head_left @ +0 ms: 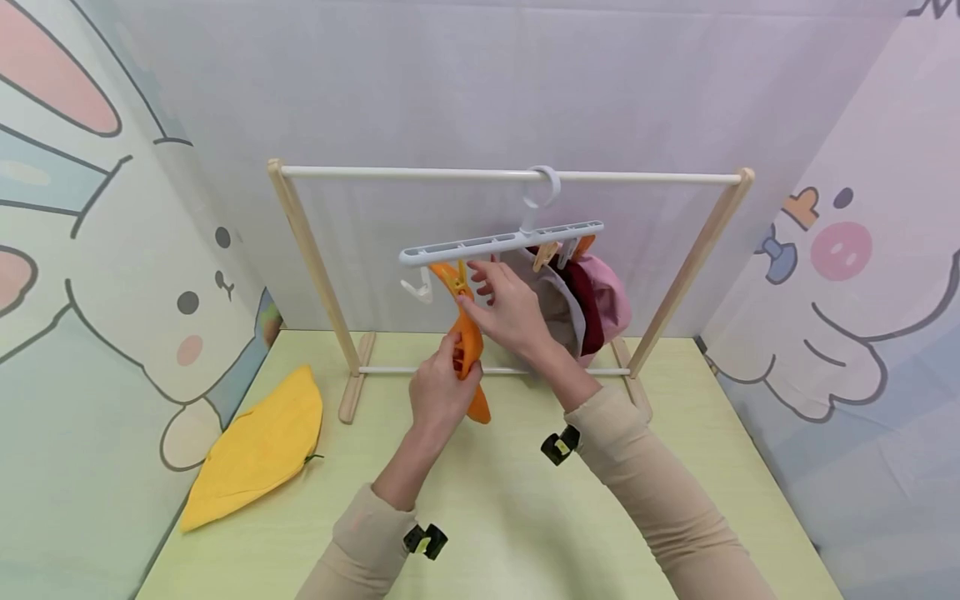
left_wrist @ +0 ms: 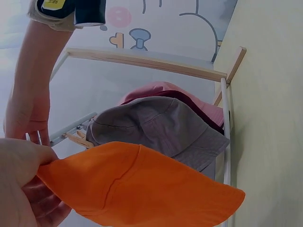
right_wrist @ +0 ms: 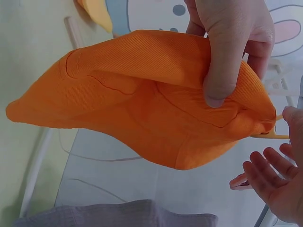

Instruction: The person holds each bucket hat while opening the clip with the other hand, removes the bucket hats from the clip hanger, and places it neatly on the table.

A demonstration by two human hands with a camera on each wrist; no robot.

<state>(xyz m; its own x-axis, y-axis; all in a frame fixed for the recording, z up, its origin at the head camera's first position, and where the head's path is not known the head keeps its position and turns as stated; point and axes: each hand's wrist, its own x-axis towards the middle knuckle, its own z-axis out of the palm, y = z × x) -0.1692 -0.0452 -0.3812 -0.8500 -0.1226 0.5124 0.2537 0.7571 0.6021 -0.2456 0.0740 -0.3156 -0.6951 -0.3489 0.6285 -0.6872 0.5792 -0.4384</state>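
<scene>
Your left hand (head_left: 438,387) pinches the orange hat (head_left: 468,354), hanging below the clip hanger (head_left: 501,242). Your right hand (head_left: 510,312), at its 2 o'clock, squeezes the orange clip (head_left: 457,279). It looks soft, light, floppy: grip the brim edge.

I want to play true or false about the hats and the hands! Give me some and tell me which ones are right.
1. The left hand holds the orange hat. True.
2. The yellow hat hangs on the hanger. False: it lies on the table, left of the rack.
3. The right hand is up at the orange clip under the hanger. True.
4. The hanger lies flat on the table. False: it hangs by its hook on the rack's top bar.
5. A grey hat hangs beside the orange hat. True.
</scene>
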